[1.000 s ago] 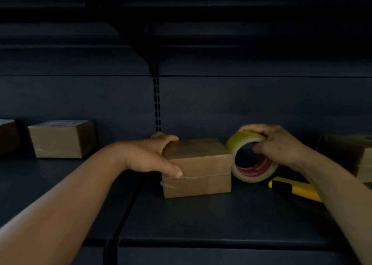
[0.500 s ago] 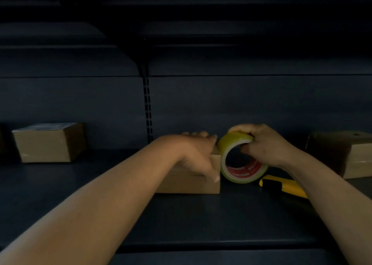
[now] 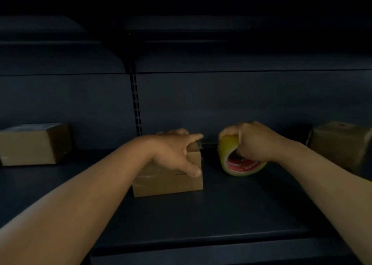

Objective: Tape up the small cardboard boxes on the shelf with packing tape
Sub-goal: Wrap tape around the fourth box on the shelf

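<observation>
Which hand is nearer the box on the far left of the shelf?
Left. The left hand rests on the middle box, right of the far-left box; the right hand grips the tape roll farther right.

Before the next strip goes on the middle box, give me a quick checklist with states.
1. Left hand steadying the middle box: ok, it rests on top, thumb on the front.
2. Right hand gripping the tape roll: ok.
3. Roll apart from the box: ok, gap visible.
4. Free tape end found: cannot tell.
5. Box flat on the shelf: ok.
6. Cutter within reach: cannot tell.
</observation>
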{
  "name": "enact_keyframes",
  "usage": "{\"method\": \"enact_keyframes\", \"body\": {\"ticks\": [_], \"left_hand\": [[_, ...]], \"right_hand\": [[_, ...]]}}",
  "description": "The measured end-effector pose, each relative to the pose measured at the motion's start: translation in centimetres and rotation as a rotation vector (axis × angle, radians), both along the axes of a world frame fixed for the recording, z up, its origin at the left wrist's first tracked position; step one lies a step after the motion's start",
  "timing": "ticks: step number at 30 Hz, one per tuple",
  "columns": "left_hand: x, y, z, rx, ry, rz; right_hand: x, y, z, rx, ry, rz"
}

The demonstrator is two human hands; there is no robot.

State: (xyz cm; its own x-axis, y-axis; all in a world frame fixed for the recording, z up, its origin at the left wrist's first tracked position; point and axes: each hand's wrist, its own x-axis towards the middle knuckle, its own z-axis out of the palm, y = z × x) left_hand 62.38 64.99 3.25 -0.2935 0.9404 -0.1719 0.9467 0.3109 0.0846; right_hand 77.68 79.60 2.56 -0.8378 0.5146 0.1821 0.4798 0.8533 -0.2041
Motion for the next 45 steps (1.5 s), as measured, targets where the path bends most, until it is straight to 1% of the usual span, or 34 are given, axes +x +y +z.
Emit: {"method": "enact_keyframes", "body": {"ticks": [6, 8, 10, 11, 12, 14, 16, 19, 24, 27, 32, 37, 39, 42, 45], "left_hand": [[0.2, 0.9, 0.7, 0.105, -0.201, 0.121], [0.3, 1.5, 1.1, 0.090, -0.143, 0.125], [0.4, 2.1, 1.6, 0.060, -0.062, 0.070], [0.5, 2.5, 1.8, 0.066, -0.059, 0.030], [0.5, 2.9, 1.8, 0.091, -0.094, -0.006], [0.7, 3.5, 1.7, 0.133, -0.250, -0.051], [0.7, 3.7, 1.5, 0.176, -0.425, -0.057], [0.6, 3.9, 1.1, 0.242, -0.587, -0.065], [0.9, 4.3, 0.6, 0.326, -0.652, -0.086], [1.4, 4.5, 0.8, 0.366, -0.670, -0.098], [3.5, 5.8, 0.8, 0.454, -0.758, -0.063], [6.2, 8.5, 0.6, 0.534, -0.774, -0.013], [7.0, 9.2, 0.5, 0.547, -0.775, 0.000], [7.7, 9.8, 0.7, 0.551, -0.762, 0.016], [7.8, 10.0, 0.7, 0.544, -0.763, 0.023]], "right_hand": [[0.0, 0.2, -0.2, -0.116, 0.098, 0.037], [-0.1, 0.3, -0.3, -0.122, 0.126, 0.036], [-0.1, 0.4, -0.3, -0.125, 0.149, 0.035], [-0.1, 0.4, -0.3, -0.127, 0.159, 0.036], [-0.1, 0.5, -0.4, -0.126, 0.169, 0.036], [0.1, 0.9, -0.6, -0.137, 0.197, 0.027], [0.4, 1.2, -0.9, -0.172, 0.228, 0.020], [0.9, 1.7, -1.3, -0.185, 0.269, -0.003], [1.8, 1.8, -2.0, -0.189, 0.322, -0.062], [2.6, 1.4, -2.2, -0.169, 0.325, -0.136], [5.0, 1.0, -2.7, -0.197, 0.255, -0.249], [8.0, 1.4, -3.3, -0.184, 0.196, -0.382], [9.1, 1.7, -3.3, -0.132, 0.148, -0.465], [10.9, 2.4, -3.4, -0.080, 0.030, -0.651], [12.5, 3.6, -4.4, -0.174, -0.054, -0.759]]}}
